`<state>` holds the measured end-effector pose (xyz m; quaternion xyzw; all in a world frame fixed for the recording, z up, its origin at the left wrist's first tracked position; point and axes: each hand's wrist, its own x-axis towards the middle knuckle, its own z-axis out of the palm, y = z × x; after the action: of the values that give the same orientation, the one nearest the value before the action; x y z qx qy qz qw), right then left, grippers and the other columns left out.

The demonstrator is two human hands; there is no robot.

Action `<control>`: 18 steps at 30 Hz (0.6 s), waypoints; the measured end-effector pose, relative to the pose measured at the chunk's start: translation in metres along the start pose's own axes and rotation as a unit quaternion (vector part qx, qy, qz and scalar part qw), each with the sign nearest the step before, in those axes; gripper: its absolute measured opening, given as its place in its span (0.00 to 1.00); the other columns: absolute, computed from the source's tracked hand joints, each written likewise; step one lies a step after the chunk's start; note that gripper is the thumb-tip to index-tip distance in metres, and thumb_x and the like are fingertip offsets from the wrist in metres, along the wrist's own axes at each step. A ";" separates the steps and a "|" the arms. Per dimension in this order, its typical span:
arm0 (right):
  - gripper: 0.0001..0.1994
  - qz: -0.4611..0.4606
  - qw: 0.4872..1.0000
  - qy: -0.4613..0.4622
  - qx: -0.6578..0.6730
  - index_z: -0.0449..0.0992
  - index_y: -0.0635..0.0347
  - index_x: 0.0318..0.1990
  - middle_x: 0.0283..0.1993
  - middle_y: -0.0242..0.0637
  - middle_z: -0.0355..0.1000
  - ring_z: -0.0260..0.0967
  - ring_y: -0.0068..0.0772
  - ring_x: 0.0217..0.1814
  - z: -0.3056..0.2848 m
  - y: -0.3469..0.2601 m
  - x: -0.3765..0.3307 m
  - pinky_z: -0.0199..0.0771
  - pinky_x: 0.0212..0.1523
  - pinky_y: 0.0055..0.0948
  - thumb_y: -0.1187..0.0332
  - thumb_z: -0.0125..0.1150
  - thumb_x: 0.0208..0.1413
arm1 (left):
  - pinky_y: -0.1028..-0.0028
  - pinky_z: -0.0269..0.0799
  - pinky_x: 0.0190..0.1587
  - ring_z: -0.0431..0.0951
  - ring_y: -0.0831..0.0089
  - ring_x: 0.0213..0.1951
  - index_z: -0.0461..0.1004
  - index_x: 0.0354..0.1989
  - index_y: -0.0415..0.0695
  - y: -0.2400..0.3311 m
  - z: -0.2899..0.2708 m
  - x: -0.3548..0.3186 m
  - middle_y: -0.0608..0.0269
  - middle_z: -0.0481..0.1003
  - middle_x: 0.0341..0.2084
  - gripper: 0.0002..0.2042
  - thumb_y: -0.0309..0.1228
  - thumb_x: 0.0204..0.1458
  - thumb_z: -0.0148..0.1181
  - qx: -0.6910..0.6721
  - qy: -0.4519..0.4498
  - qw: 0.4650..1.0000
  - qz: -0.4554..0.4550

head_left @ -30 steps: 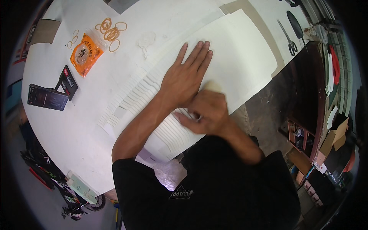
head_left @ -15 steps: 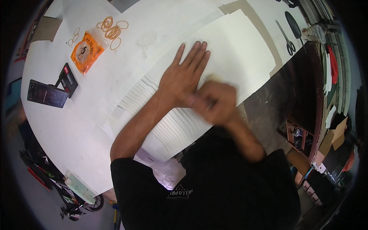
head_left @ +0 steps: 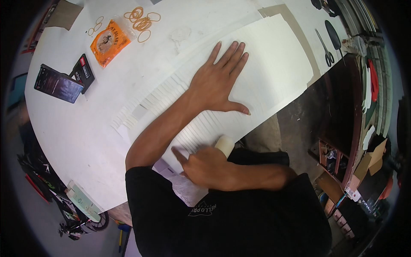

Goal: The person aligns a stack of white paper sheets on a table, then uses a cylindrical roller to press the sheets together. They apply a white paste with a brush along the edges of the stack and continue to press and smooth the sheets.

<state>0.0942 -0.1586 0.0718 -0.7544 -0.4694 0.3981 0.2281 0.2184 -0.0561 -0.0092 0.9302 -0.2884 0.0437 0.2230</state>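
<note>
White sheets (head_left: 274, 60) lie fanned in thin ridges at the table's (head_left: 77, 141) near edge, the left hand (head_left: 217, 83) spread flat on them. The right hand (head_left: 206, 166), curled round a cream roll (head_left: 225, 145) (rounded, smooth-looking), has swung from the left wrist toward that edge.

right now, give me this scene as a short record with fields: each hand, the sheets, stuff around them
left hand: palm down, fingers spread, on the white sheets
right hand: gripping a pale cylinder, index finger extended
sheets: stacked on the white table, edges fanned in steps toward the lower left
upper left: orange packet, loose rubber bands
left: phone next to a black box
upper right: scissors
</note>
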 end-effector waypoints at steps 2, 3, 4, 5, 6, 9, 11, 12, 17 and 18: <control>0.21 0.015 0.998 0.009 -0.058 0.79 0.69 0.55 0.27 0.43 0.81 0.81 0.42 0.26 0.001 -0.002 0.005 0.78 0.25 0.40 0.65 0.62 0.57 | 0.46 0.33 0.79 0.45 0.45 0.79 0.51 0.75 0.28 0.000 -0.002 0.000 0.36 0.50 0.77 0.70 0.83 0.39 0.54 0.003 -0.004 1.000 -0.002; 0.19 0.002 0.998 0.026 -0.056 0.81 0.68 0.52 0.28 0.42 0.81 0.81 0.42 0.28 0.001 0.000 0.006 0.78 0.26 0.40 0.65 0.62 0.57 | 0.46 0.33 0.79 0.45 0.45 0.79 0.51 0.75 0.28 -0.001 -0.003 0.000 0.36 0.50 0.77 0.69 0.83 0.40 0.53 0.005 -0.005 1.000 -0.003; 0.17 -0.011 0.998 0.043 -0.053 0.82 0.66 0.49 0.29 0.42 0.81 0.82 0.41 0.29 0.003 0.003 0.008 0.79 0.27 0.40 0.64 0.63 0.57 | 0.46 0.33 0.79 0.45 0.45 0.79 0.51 0.75 0.27 -0.001 -0.003 0.001 0.36 0.50 0.77 0.69 0.83 0.40 0.53 0.006 -0.006 1.000 -0.006; 0.15 -0.025 0.996 0.063 -0.051 0.83 0.64 0.46 0.30 0.42 0.81 0.82 0.41 0.30 0.001 0.004 0.010 0.80 0.29 0.40 0.63 0.63 0.58 | 0.45 0.33 0.79 0.45 0.45 0.79 0.51 0.75 0.27 -0.002 -0.005 0.001 0.35 0.49 0.77 0.69 0.82 0.41 0.53 0.009 -0.009 1.000 -0.006; 0.11 -0.004 0.998 0.019 -0.056 0.83 0.61 0.38 0.32 0.42 0.82 0.83 0.41 0.34 -0.006 0.002 0.013 0.81 0.32 0.41 0.62 0.64 0.59 | 0.45 0.33 0.79 0.45 0.45 0.79 0.51 0.75 0.27 -0.002 -0.006 0.002 0.35 0.49 0.77 0.68 0.82 0.41 0.53 0.013 -0.011 1.000 -0.006; 0.11 0.012 0.999 -0.003 -0.052 0.83 0.61 0.38 0.32 0.43 0.82 0.83 0.43 0.34 -0.013 0.000 0.015 0.81 0.32 0.41 0.63 0.63 0.59 | 0.46 0.32 0.79 0.44 0.45 0.79 0.51 0.75 0.27 0.001 -0.002 0.001 0.34 0.49 0.77 0.67 0.81 0.43 0.53 0.028 -0.014 1.000 -0.003; 0.10 0.003 0.998 -0.007 -0.068 0.83 0.62 0.39 0.32 0.44 0.81 0.83 0.45 0.34 -0.017 0.002 0.007 0.81 0.32 0.43 0.64 0.63 0.60 | 0.46 0.32 0.79 0.44 0.45 0.79 0.51 0.75 0.26 0.002 0.000 0.003 0.34 0.48 0.77 0.67 0.81 0.44 0.53 0.034 -0.016 0.999 0.001; 0.10 0.002 0.997 -0.011 -0.077 0.82 0.62 0.40 0.32 0.45 0.81 0.83 0.46 0.34 -0.021 0.005 0.001 0.81 0.32 0.44 0.64 0.62 0.61 | 0.46 0.32 0.79 0.44 0.45 0.80 0.51 0.75 0.26 0.001 0.000 0.005 0.34 0.48 0.77 0.67 0.81 0.44 0.53 0.034 -0.015 0.999 0.004; 0.11 0.078 0.965 0.247 -0.044 0.81 0.67 0.45 0.32 0.48 0.81 0.81 0.56 0.35 -0.089 0.072 -0.068 0.81 0.39 0.49 0.68 0.60 0.63 | 0.46 0.32 0.79 0.43 0.45 0.80 0.51 0.74 0.25 -0.001 -0.003 0.001 0.33 0.47 0.77 0.67 0.81 0.45 0.52 0.049 -0.015 0.999 -0.002; 0.13 0.093 0.956 0.276 -0.032 0.81 0.71 0.45 0.31 0.48 0.81 0.80 0.55 0.32 -0.111 0.098 -0.073 0.81 0.37 0.46 0.68 0.64 0.61 | 0.46 0.32 0.79 0.43 0.45 0.80 0.51 0.74 0.25 -0.001 -0.003 0.001 0.32 0.47 0.77 0.67 0.81 0.45 0.52 0.050 -0.016 0.999 0.000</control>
<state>0.2182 -0.2643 0.0937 -0.8821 -0.3284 0.1786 0.2866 0.2195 -0.0549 -0.0070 0.9407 -0.2892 0.0429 0.1719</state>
